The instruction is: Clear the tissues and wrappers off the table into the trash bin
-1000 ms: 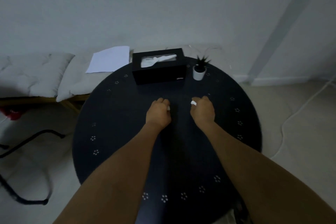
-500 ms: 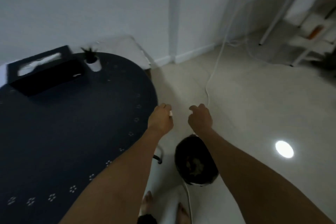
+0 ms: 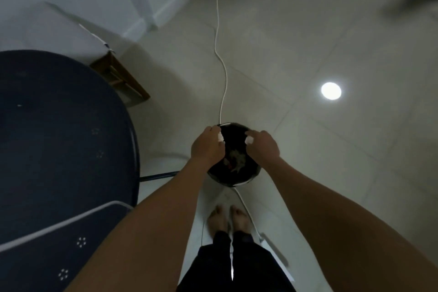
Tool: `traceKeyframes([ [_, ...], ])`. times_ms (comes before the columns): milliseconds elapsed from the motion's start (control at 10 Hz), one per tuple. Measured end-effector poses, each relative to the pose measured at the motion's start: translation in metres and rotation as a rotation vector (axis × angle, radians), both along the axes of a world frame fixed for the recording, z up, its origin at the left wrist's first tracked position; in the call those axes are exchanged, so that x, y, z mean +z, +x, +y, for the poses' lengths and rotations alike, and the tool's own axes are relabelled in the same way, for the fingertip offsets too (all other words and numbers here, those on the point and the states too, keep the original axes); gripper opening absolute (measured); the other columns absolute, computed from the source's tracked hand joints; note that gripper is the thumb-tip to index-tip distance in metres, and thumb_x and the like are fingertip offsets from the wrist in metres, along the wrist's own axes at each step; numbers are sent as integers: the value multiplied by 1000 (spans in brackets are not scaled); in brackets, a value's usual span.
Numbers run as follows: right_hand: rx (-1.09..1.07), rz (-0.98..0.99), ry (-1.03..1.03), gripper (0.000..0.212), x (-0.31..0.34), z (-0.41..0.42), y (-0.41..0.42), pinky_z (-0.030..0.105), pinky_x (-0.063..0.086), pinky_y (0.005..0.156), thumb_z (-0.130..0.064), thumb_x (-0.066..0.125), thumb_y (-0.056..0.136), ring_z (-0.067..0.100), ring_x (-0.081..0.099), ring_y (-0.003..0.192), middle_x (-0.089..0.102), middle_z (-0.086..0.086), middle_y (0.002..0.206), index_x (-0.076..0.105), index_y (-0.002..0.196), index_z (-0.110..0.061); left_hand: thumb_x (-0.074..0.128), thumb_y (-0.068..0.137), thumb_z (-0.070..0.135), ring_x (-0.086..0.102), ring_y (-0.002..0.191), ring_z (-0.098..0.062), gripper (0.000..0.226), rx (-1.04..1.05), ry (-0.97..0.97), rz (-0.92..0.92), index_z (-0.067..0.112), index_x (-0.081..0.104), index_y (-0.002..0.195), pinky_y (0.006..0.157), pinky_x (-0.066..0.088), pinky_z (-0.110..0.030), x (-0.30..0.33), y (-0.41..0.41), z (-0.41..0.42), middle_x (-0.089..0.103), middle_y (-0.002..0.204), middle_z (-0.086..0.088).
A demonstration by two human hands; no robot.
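Observation:
The black round trash bin (image 3: 237, 179) stands on the floor right of the table, with some litter inside. Both hands hover over its mouth. My left hand (image 3: 206, 147) is closed around a small white tissue scrap (image 3: 220, 137) that pokes out at the fingertips. My right hand (image 3: 263, 146) is closed around another white scrap (image 3: 249, 141). The dark blue round table (image 3: 59, 137) fills the left side, and the part of its top in view shows no tissues or wrappers.
A white cable (image 3: 221, 73) runs across the tiled floor to the bin and past my bare feet (image 3: 227, 220). A wooden bench corner (image 3: 123, 78) sits behind the table. A lamp's reflection (image 3: 331, 90) glares on the floor at right.
My view swung from the tabletop to the floor on the right. Both closed hands travelled off the table and now hang directly over the bin, still holding the white scraps.

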State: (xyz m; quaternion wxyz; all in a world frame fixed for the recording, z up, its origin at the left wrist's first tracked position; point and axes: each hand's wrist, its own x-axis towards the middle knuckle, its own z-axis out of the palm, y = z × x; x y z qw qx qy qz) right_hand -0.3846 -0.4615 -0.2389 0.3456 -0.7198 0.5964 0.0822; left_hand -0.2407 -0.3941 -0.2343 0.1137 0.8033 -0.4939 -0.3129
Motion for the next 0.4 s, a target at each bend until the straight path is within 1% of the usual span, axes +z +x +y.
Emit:
traceKeyframes([
  [100, -43, 15, 42, 54, -18, -1, -3, 39, 50, 93, -17, 57, 85, 34, 60, 112, 48, 13, 131, 49, 137, -31, 53, 89, 24, 52, 117, -33, 50, -44, 42, 30, 12, 39, 135, 92, 47, -41, -19, -1, -7, 46, 136, -12],
  [200, -79, 31, 68, 57, -27, -2, -7, 38, 51, 91, -13, 56, 83, 34, 60, 110, 46, 12, 130, 49, 138, -30, 52, 90, 24, 52, 119, -34, 52, -86, 94, 19, 13, 37, 138, 94, 48, -43, -30, 2, -6, 45, 138, -14],
  [300, -92, 44, 56, 53, -32, -2, -9, 38, 52, 89, -13, 52, 87, 33, 59, 109, 46, 11, 129, 49, 138, -28, 50, 91, 27, 52, 118, -34, 50, -99, 99, 12, 13, 37, 138, 95, 48, -43, -35, 4, -4, 46, 137, -13],
  [400, -109, 49, 2, 47, -29, -2, -5, 35, 52, 84, -14, 49, 90, 31, 61, 105, 47, 11, 128, 51, 136, -25, 49, 92, 27, 54, 114, -33, 46, -88, 61, 3, 13, 39, 135, 90, 49, -41, -35, 8, -1, 47, 134, -12],
])
